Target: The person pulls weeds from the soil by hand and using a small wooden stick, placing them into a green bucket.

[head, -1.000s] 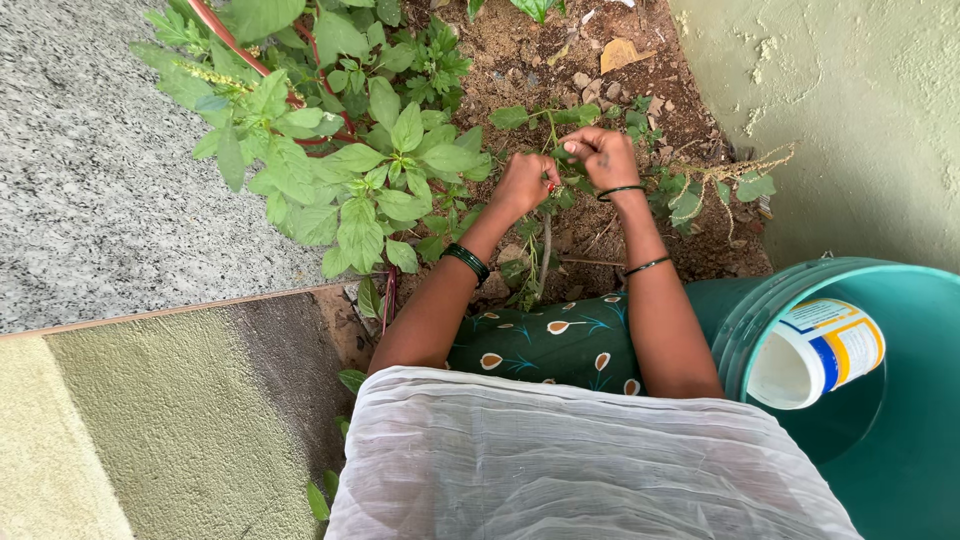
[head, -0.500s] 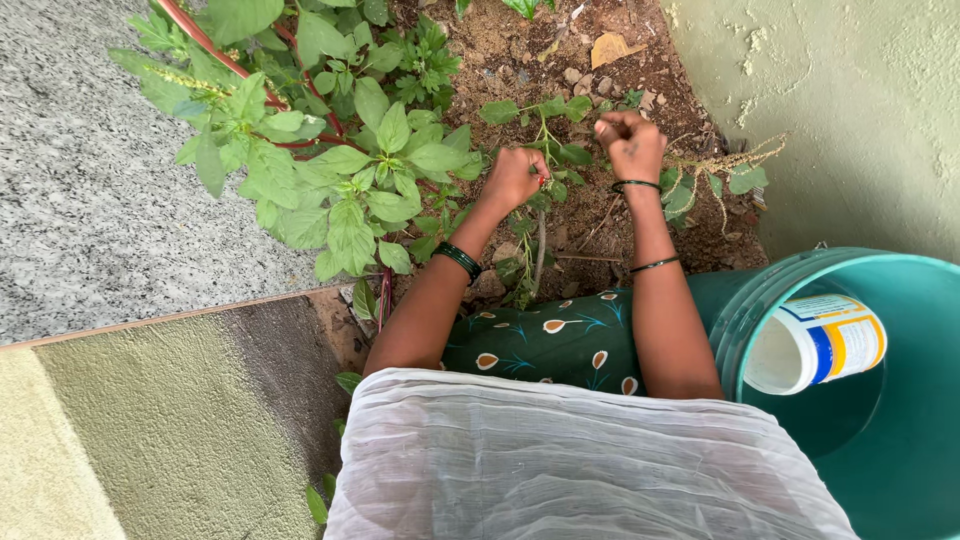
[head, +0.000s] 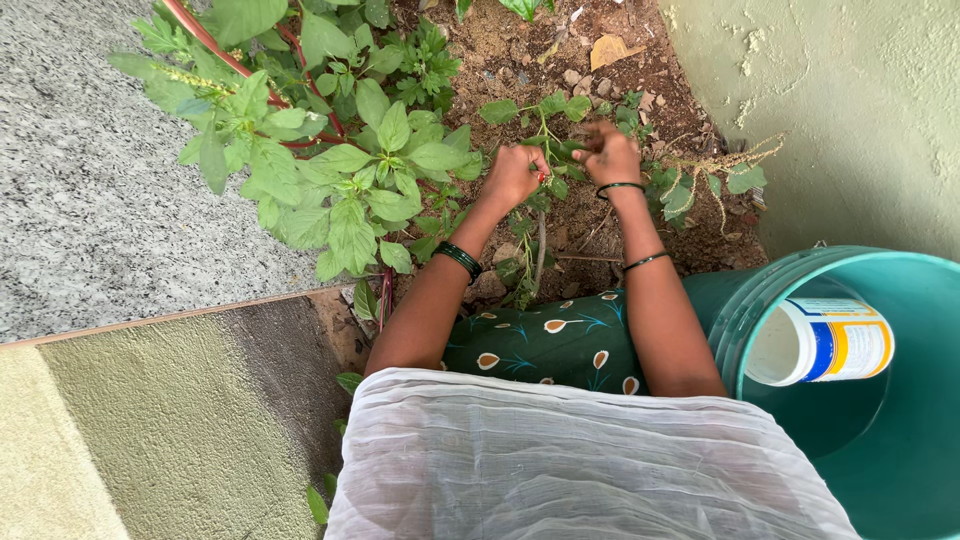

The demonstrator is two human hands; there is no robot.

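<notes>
Down in the soil bed, the left hand [head: 512, 175] is curled shut, pinching the thin stem of a small weed plant [head: 545, 125]. Just beside it, the right hand [head: 608, 155] is closed on the same plant's leafy top. To their left, a larger leafy plant [head: 340, 160] with red stems spreads over the bed's edge toward the grey stone paving [head: 80, 200]. At the right, a teal bucket [head: 745, 320] holds a white container [head: 825, 340]. Judging by the grips, leaves are being plucked; the next move calls for a firm hold on the stem and a clean pull.
</notes>
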